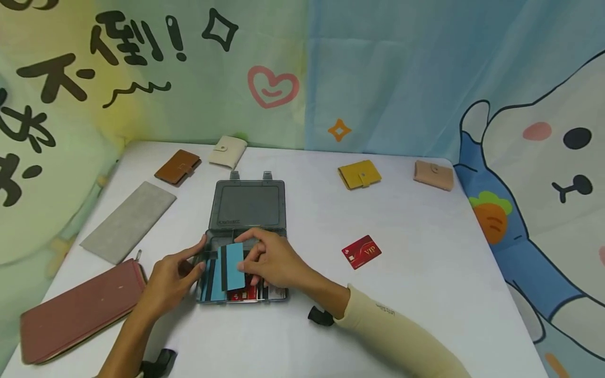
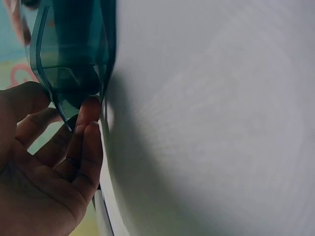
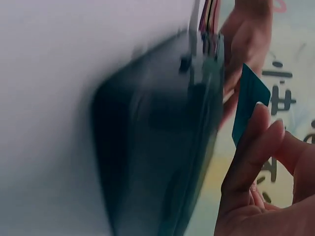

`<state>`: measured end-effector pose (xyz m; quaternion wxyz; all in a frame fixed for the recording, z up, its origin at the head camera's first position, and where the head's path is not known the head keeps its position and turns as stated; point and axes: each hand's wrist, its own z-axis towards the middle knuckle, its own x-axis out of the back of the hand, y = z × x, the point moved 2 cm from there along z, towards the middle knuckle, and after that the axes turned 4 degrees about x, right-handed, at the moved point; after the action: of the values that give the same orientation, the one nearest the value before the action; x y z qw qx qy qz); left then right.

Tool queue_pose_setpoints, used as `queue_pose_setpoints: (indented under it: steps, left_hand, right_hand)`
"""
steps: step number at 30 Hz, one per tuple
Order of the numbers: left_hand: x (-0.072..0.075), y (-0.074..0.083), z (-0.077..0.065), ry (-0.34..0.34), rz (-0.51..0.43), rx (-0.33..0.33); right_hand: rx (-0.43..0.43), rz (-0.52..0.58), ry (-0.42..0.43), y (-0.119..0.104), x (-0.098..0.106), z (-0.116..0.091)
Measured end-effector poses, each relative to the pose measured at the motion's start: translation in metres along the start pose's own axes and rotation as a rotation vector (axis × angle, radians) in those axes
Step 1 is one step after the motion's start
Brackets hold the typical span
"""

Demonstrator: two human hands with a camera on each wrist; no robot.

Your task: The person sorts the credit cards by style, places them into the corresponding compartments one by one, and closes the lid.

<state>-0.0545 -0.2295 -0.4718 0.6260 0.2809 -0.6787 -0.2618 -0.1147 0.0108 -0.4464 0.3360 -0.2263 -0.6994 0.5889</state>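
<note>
A dark translucent plastic case (image 1: 248, 205) lies with its lid swung back, and several cards are inside. My right hand (image 1: 271, 260) pinches a light blue card (image 1: 235, 270) with a dark stripe, tilted above the case. In the right wrist view that blue card (image 3: 248, 103) sits between thumb and fingers. My left hand (image 1: 167, 281) grips the case's left side; the left wrist view shows its fingers (image 2: 88, 147) at the case's edge. Another blue card (image 1: 216, 289) and a red card (image 1: 243, 295) lie in the case, partly covered.
A red VIP card (image 1: 361, 252) lies right of the case. Leftward are a maroon zip wallet (image 1: 82, 312) and a grey long wallet (image 1: 128, 223). Brown (image 1: 177, 167), cream (image 1: 228, 151), yellow (image 1: 359, 174) and pink-beige (image 1: 433, 175) small wallets line the back of the white table (image 1: 402, 325).
</note>
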Motion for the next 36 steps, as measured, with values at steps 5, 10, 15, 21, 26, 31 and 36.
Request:
queue_pose_setpoints:
  steps: [5,10,15,21,26,31,36]
  left_hand:
    - [0.002,0.001,-0.001,-0.006,-0.01,0.004]
    - [0.002,0.001,0.0,-0.01,-0.02,-0.008]
    - [0.003,0.002,0.001,-0.002,-0.019,-0.007]
    - [0.002,0.002,0.001,0.008,-0.023,-0.007]
    - [0.002,0.001,0.0,0.014,-0.02,-0.02]
    - [0.002,0.0,-0.001,0.008,-0.025,-0.019]
    - [0.001,0.001,-0.001,0.0,-0.032,-0.011]
  right_hand:
    - [-0.042,-0.092,-0.015,-0.001,-0.023,0.011]
    - [-0.037,-0.194,-0.026,0.001,-0.026,0.013]
    - [0.043,-0.159,-0.064,0.002,-0.011,0.006]
    - [0.088,-0.176,-0.042,0.008,0.029,-0.015]
    - [0.031,-0.279,0.005,0.02,0.074,-0.043]
    - [-0.021,-0.361,0.054,0.043,0.119,-0.076]
    - [-0.076,-0.505,0.143,0.059,0.155,-0.105]
